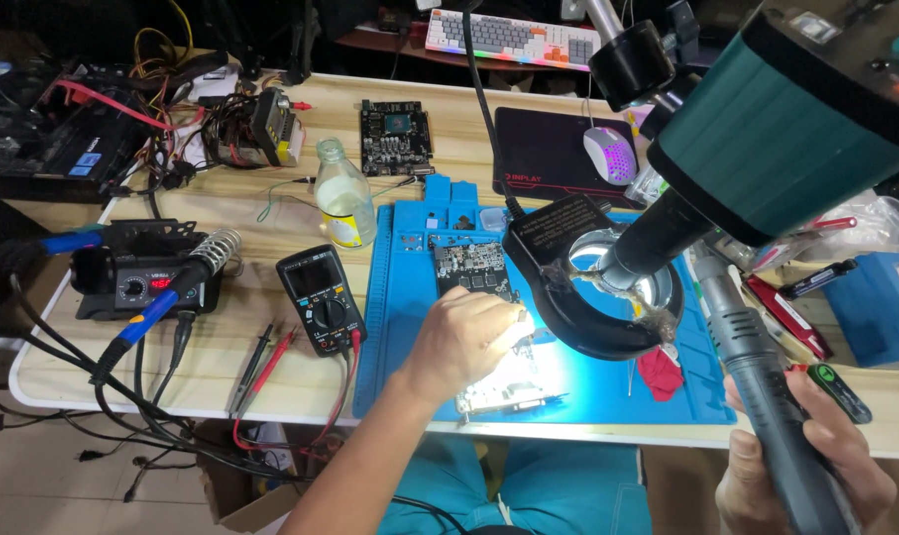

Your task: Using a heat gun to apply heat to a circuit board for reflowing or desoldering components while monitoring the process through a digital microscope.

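Left hand (461, 339) pins the circuit board (474, 267) under the ring light (593, 297), right hand (806, 466) closed around the hot-air wand (757, 376); steadiness likely matters most.

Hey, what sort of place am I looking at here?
Most likely an electronics repair bench: a soldering station and multimeter sit beside a blue work mat, where a circuit board lies under a microscope.

Left hand (464, 337) curled, palm down; right hand (816, 466) fisted, gripping.
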